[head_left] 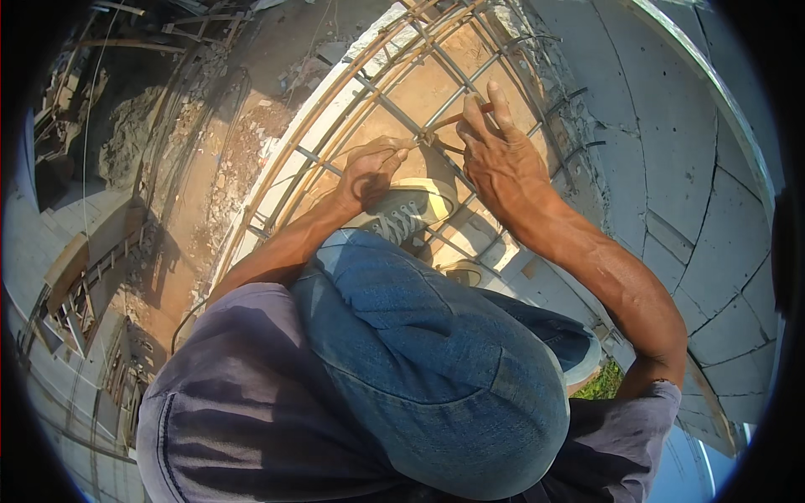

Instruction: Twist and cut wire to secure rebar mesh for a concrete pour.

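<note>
A grid of steel reinforcing bars (392, 106) crosses the sandy bed in front of me. My right hand (506, 163) is closed round the spread handles of rusty pincers (449, 122), with some fingers stretched out. The pincers' jaws meet a crossing of the bars. Just left of that crossing, my left hand (374, 168) is closed, thumb and forefinger pinched together. What it pinches is too small to make out, and its other fingers are curled. Directly below the hands, my grey laced shoe (401, 215) rests among the bars.
A pale concrete edge (281, 172) runs along the grid's left, with rubble and dirt (243, 142) beyond it. Grey panels (671, 180) with dark joints lie to the right, past a rough broken edge. Bar ends (587, 147) stick out there. My bent knee (503, 402) fills the lower middle.
</note>
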`<control>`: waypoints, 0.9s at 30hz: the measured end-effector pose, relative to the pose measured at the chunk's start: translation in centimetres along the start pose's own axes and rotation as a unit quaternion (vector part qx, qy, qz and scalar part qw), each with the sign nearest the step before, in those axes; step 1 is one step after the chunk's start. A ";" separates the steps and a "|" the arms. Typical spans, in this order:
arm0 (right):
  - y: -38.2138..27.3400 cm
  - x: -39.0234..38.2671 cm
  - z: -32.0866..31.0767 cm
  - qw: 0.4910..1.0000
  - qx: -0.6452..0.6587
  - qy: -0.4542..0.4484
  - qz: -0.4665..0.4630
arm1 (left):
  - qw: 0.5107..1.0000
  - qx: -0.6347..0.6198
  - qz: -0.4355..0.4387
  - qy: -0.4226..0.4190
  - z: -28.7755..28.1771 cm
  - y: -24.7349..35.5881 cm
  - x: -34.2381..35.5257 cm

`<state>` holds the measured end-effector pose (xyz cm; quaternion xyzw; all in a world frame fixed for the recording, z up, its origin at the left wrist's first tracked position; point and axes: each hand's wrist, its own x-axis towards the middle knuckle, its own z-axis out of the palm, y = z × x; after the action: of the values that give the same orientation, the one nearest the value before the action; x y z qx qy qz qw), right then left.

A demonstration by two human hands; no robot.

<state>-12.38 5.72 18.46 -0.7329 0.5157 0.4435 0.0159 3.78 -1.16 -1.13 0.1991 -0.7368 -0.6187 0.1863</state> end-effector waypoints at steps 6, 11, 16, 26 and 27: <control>0.5 0.4 -0.4 0.997 0.048 -0.052 -0.009 | 0.927 -0.251 -0.261 0.103 0.6 1.3 2.5; 0.4 0.3 -0.3 0.997 0.035 -0.064 -0.006 | 0.942 -0.211 -0.242 0.098 0.7 1.4 2.1; 0.3 -0.1 -0.5 0.998 0.015 -0.067 -0.004 | 0.969 -0.158 -0.173 0.082 1.0 1.6 2.9; 0.4 0.3 -0.2 0.997 0.039 -0.066 -0.004 | 0.986 -0.098 -0.129 0.024 1.1 3.6 2.1; 0.3 0.3 -0.6 0.996 0.037 -0.077 -0.006 | 0.987 -0.099 -0.128 0.022 1.0 3.5 2.2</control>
<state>-12.17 5.07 18.71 -0.6985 0.5243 0.4794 0.0859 1.13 -0.94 2.19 0.2861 -0.6363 -0.7024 0.1409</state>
